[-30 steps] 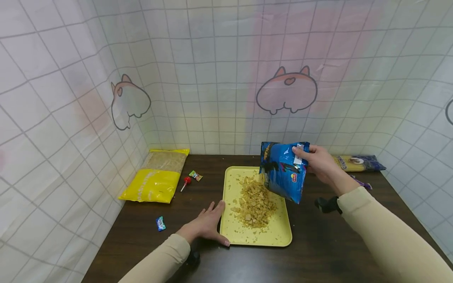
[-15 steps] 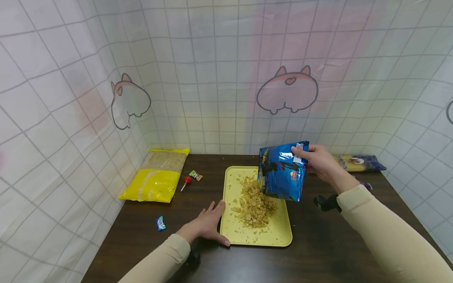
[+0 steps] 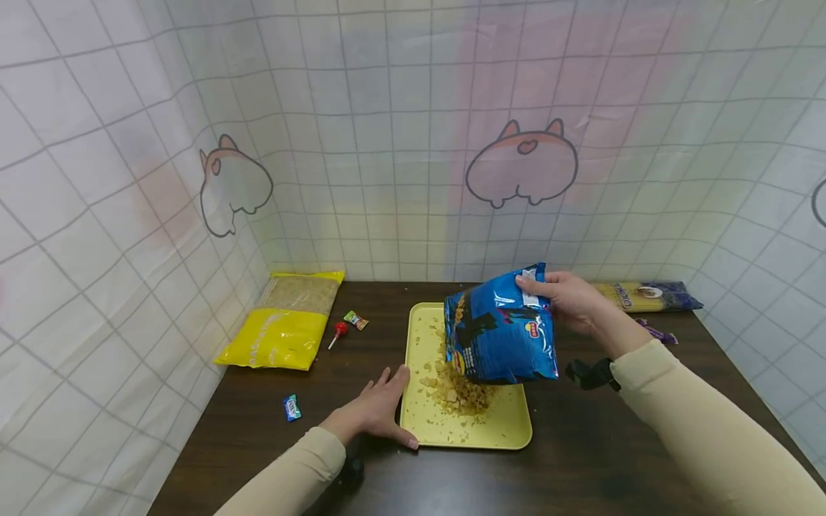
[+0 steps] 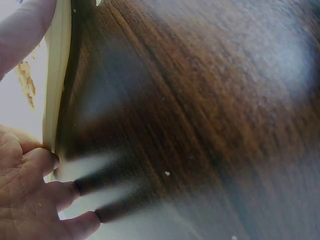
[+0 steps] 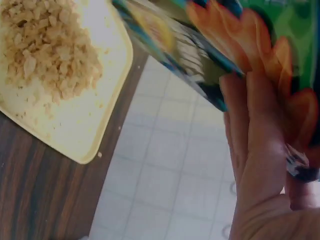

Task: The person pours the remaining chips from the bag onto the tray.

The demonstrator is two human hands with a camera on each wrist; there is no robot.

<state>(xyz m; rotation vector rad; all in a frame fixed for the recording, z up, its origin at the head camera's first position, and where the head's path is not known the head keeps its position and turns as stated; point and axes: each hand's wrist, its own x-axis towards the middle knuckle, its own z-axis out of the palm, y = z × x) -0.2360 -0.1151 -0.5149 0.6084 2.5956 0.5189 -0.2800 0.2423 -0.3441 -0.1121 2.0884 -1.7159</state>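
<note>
My right hand [image 3: 576, 302] grips a blue chip bag [image 3: 506, 333] by its upper right corner, thumb on the front. The bag hangs tilted over the yellow tray [image 3: 434, 431], and hides part of the crumbled chips [image 3: 461, 396] heaped there. In the right wrist view, my fingers lie against the back of the bag. My left hand [image 3: 379, 410] rests at the left edge of the tray with fingers spread and the thumb by its near corner. The left wrist view has fingertips close to the tray's rim [image 4: 57, 75] and the dark wooden table.
A yellow bag [image 3: 284, 326] lies at the back left of the table. Near it are a red lollipop [image 3: 340, 330] and a small wrapped candy [image 3: 355, 319]; a blue candy [image 3: 292, 408] lies further forward. Right of the tray are a pasta pack [image 3: 652, 296] and a purple wrapper [image 3: 657, 331].
My right hand has moved left, bringing the chip bag further over the tray and covering more of the crumbs. The bag's angle has changed. My left hand stays in place.
</note>
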